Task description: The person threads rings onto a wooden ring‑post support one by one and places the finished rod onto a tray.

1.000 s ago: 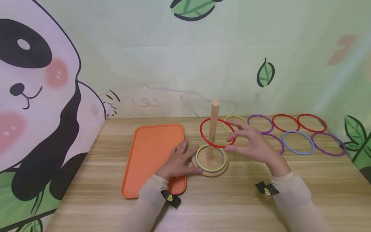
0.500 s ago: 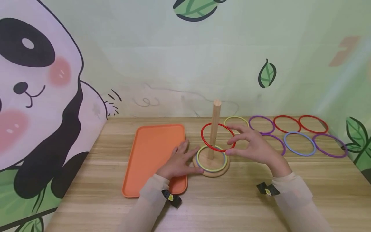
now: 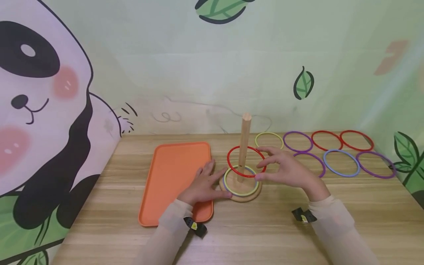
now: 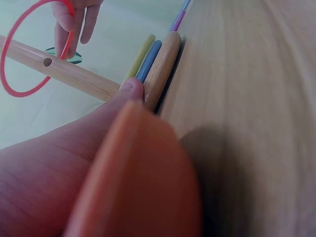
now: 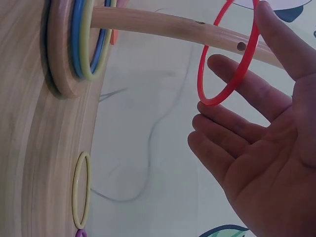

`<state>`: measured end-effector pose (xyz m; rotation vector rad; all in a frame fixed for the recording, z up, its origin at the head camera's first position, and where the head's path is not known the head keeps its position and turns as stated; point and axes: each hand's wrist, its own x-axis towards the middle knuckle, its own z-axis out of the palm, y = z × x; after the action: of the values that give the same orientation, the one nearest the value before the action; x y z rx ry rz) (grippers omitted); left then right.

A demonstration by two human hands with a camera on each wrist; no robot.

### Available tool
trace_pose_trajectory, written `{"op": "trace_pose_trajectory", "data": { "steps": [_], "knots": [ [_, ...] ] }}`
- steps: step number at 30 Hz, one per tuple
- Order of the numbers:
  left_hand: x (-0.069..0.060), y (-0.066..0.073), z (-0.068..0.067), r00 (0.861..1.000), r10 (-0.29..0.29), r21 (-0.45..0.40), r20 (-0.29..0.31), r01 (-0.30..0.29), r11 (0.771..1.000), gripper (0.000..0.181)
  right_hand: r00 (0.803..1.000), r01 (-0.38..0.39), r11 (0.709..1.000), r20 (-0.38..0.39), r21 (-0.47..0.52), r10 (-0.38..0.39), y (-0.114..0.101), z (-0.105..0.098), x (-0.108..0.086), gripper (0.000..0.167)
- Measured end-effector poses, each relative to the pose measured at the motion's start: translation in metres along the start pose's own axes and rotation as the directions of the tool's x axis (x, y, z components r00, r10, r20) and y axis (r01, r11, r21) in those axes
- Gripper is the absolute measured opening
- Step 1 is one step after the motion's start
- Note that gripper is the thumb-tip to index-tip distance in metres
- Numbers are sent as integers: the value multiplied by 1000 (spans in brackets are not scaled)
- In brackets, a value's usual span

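A red ring (image 3: 229, 158) circles the wooden post (image 3: 244, 143), held above the base by the thumb and fingers of my right hand (image 3: 288, 169). In the right wrist view the red ring (image 5: 236, 81) is pinched at its edge and the post (image 5: 168, 23) passes through it. Around the foot of the post, a yellow-green ring (image 3: 240, 194) lies over a blue one (image 4: 149, 61) on the round base (image 3: 245, 200). My left hand (image 3: 203, 186) has its fingers spread, thumb touching the rings' left edge, palm over the tray's right side.
An orange tray (image 3: 175, 176) lies left of the stand. Towards the back right of the table are several loose rings: yellow-green (image 3: 255, 139), purple (image 3: 312, 143), red (image 3: 341, 138) and blue (image 3: 359, 167). A patterned backdrop stands behind the table.
The red ring has come down along the post, with my right hand lowering slightly and shifting a little left. My left hand has stayed in place.
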<state>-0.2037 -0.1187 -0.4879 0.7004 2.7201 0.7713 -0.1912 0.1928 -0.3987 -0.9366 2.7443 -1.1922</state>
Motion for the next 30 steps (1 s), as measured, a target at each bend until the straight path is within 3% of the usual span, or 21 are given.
{"op": "trace_pose_trajectory", "data": {
  "steps": [5,9,17,21,30],
  "knots": [
    [0,0,1,1000,3,6,3,-3,1000,97,999,47,999,-8,6,-47,8,5,3,10],
    [0,0,1,1000,11,5,-8,-11,1000,96,998,67,998,10,16,-68,17,10,4,22],
    [1,-3,2,1000,9,5,-15,-9,1000,96,995,4,1000,104,-29,-1,30,12,2,12],
    [2,-4,2,1000,8,13,-13,-8,1000,96,990,-8,998,139,-64,17,36,19,4,18],
    [2,-4,3,1000,11,19,-7,-10,1000,97,991,-22,996,130,-81,32,50,38,9,14]
  ]
}}
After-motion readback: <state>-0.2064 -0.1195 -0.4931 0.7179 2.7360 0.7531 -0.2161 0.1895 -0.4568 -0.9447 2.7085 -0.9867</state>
